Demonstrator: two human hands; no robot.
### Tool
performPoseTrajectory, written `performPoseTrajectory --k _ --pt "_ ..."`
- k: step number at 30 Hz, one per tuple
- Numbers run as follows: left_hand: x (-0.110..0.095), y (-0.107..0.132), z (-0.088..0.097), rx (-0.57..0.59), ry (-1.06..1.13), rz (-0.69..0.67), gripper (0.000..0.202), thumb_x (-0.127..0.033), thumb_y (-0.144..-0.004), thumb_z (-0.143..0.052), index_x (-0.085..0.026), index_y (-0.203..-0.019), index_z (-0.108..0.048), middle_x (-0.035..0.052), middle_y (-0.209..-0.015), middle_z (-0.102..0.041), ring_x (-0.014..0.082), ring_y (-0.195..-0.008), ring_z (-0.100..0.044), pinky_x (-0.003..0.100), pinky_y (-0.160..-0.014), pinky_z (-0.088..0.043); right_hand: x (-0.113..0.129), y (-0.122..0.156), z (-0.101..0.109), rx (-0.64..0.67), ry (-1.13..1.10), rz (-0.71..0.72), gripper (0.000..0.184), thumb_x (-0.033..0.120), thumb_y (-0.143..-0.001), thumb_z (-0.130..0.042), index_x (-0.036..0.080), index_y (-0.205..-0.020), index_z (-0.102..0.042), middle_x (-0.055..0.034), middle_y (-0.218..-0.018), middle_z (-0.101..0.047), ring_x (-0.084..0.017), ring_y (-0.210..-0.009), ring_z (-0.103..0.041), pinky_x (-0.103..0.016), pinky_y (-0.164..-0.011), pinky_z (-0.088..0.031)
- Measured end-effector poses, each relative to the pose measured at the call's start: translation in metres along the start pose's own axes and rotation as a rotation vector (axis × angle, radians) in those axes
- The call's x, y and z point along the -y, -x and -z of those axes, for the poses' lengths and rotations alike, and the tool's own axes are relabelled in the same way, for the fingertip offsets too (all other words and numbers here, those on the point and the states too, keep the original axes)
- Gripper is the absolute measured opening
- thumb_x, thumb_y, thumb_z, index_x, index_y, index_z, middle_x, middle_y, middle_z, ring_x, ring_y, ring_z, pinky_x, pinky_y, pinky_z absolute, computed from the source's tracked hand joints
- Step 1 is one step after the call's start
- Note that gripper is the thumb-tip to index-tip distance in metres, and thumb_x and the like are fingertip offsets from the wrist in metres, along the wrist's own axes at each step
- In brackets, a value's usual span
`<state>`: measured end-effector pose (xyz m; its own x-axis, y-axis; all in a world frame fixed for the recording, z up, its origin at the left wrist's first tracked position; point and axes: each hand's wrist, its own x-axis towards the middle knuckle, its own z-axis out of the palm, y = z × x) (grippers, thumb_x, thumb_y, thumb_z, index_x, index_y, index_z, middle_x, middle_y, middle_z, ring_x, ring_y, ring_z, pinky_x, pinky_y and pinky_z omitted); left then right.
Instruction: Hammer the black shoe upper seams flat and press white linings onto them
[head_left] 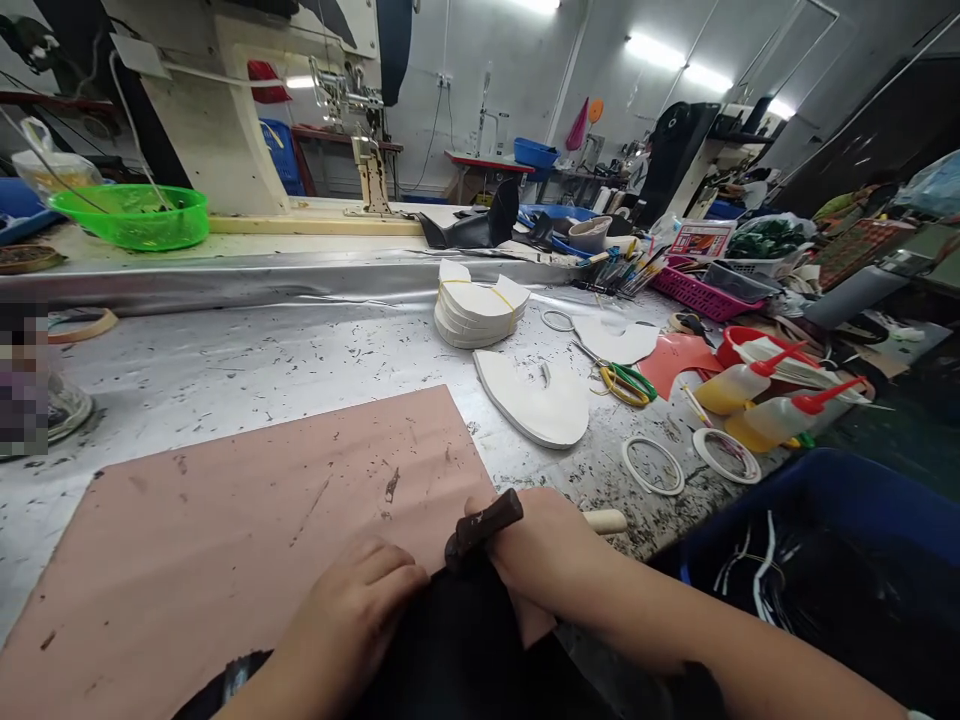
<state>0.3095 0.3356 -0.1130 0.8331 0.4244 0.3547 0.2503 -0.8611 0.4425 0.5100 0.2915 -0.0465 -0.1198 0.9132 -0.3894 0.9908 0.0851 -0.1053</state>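
Observation:
My right hand (pixel 544 545) is closed round the handle of a hammer (pixel 491 522). Its dark head rests at the upper edge of a black leather-like piece (pixel 461 630), and the pale handle end sticks out beyond my fist. With fingers curled, my left hand (pixel 360 600) grips the left edge of the same black piece, close to the hammer head. Underneath lies a pinkish-brown board (pixel 277 500) with dark scuffs. The lower part of the black piece runs off the bottom of the view.
Beyond the board are a U-shaped white pad (pixel 536 405), a banded stack of white pieces (pixel 480 312) and scissors (pixel 626 383). Tape rolls (pixel 652 467) and glue bottles (pixel 765 425) stand right, above a blue bin (pixel 825 500). A sewing machine (pixel 255 110) rises behind.

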Motion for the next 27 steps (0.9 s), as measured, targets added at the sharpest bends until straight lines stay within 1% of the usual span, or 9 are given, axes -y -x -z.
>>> performPoseTrajectory --k 2,4,7,10,14,17,21,25,27 --pt "-0.003 0.003 0.000 -0.059 -0.076 -0.076 0.026 -0.009 -0.091 -0.034 -0.019 -0.090 -0.059 0.0025 -0.075 -0.062 0.0138 -0.065 -0.057 0.023 -0.057 -0.047 0.000 0.001 0.000 -0.023 0.005 -0.015 0.015 0.014 -0.083 -0.049 0.019 -0.086 -0.063 -0.0034 -0.077 -0.069 -0.018 -0.065 -0.062 -0.028 -0.048 -0.022" --pt "-0.007 0.005 -0.001 -0.098 -0.159 -0.141 0.026 -0.008 -0.092 -0.033 -0.016 -0.092 -0.059 0.0045 -0.075 -0.062 0.0146 -0.065 -0.057 0.024 -0.058 -0.047 0.000 0.002 -0.001 -0.091 -0.009 -0.041 0.017 0.014 -0.082 -0.047 0.020 -0.089 -0.061 -0.0029 -0.076 -0.069 -0.018 -0.065 -0.063 -0.029 -0.048 -0.021" --pt "-0.012 0.004 0.000 -0.094 -0.219 -0.193 0.026 -0.007 -0.091 -0.033 -0.012 -0.093 -0.059 0.0057 -0.073 -0.061 0.0158 -0.063 -0.056 0.026 -0.057 -0.048 0.002 0.002 -0.005 -0.140 -0.038 -0.033 0.014 0.016 -0.080 -0.049 0.021 -0.086 -0.061 -0.0015 -0.076 -0.070 -0.018 -0.064 -0.063 -0.029 -0.047 -0.021" --pt "-0.013 0.003 0.001 -0.079 -0.216 -0.196 0.027 -0.006 -0.091 -0.032 -0.012 -0.092 -0.058 0.0056 -0.071 -0.060 0.0159 -0.063 -0.056 0.026 -0.057 -0.049 0.004 0.002 -0.006 -0.101 -0.030 -0.016 0.011 0.017 -0.078 -0.051 0.021 -0.079 -0.061 -0.0011 -0.072 -0.069 -0.018 -0.061 -0.062 -0.029 -0.046 -0.020" --pt "-0.013 0.003 0.002 -0.065 -0.221 -0.206 0.025 -0.007 -0.092 -0.033 -0.011 -0.094 -0.058 0.0057 -0.072 -0.060 0.0162 -0.064 -0.056 0.027 -0.058 -0.049 0.007 0.002 -0.005 -0.155 -0.031 -0.046 0.016 0.016 -0.080 -0.048 0.022 -0.087 -0.061 -0.0015 -0.075 -0.070 -0.018 -0.063 -0.063 -0.029 -0.047 -0.020" --pt "-0.014 0.003 0.002 -0.083 -0.221 -0.205 0.025 -0.006 -0.091 -0.033 -0.011 -0.093 -0.058 0.0054 -0.070 -0.059 0.0160 -0.063 -0.055 0.026 -0.057 -0.048 0.008 0.002 -0.006 -0.124 -0.041 -0.016 0.015 0.016 -0.080 -0.049 0.023 -0.084 -0.062 -0.0007 -0.075 -0.070 -0.018 -0.064 -0.063 -0.029 -0.047 -0.020" --pt "-0.013 0.004 0.001 -0.078 -0.204 -0.200 0.025 -0.005 -0.090 -0.034 -0.011 -0.094 -0.058 0.0049 -0.070 -0.058 0.0159 -0.063 -0.054 0.027 -0.056 -0.048 0.009 0.000 -0.008 -0.144 -0.069 -0.008 0.015 0.016 -0.078 -0.051 0.024 -0.083 -0.062 0.0003 -0.075 -0.069 -0.017 -0.064 -0.062 -0.028 -0.048 -0.021" --pt "-0.011 0.005 -0.001 -0.079 -0.185 -0.174 0.024 -0.006 -0.090 -0.035 -0.013 -0.093 -0.058 0.0044 -0.070 -0.058 0.0158 -0.064 -0.054 0.027 -0.057 -0.047 0.011 0.002 -0.008 -0.139 -0.060 0.012 0.016 0.014 -0.078 -0.050 0.023 -0.082 -0.062 -0.0005 -0.071 -0.069 -0.017 -0.060 -0.060 -0.030 -0.047 -0.019" --pt "-0.008 0.007 -0.001 -0.065 -0.184 -0.128 0.023 -0.008 -0.090 -0.037 -0.015 -0.093 -0.058 0.0037 -0.072 -0.059 0.0164 -0.064 -0.054 0.027 -0.057 -0.046 0.013 0.004 -0.008 -0.129 -0.059 0.005 0.017 0.013 -0.080 -0.049 0.022 -0.083 -0.062 -0.0010 -0.072 -0.069 -0.017 -0.061 -0.060 -0.030 -0.048 -0.019"
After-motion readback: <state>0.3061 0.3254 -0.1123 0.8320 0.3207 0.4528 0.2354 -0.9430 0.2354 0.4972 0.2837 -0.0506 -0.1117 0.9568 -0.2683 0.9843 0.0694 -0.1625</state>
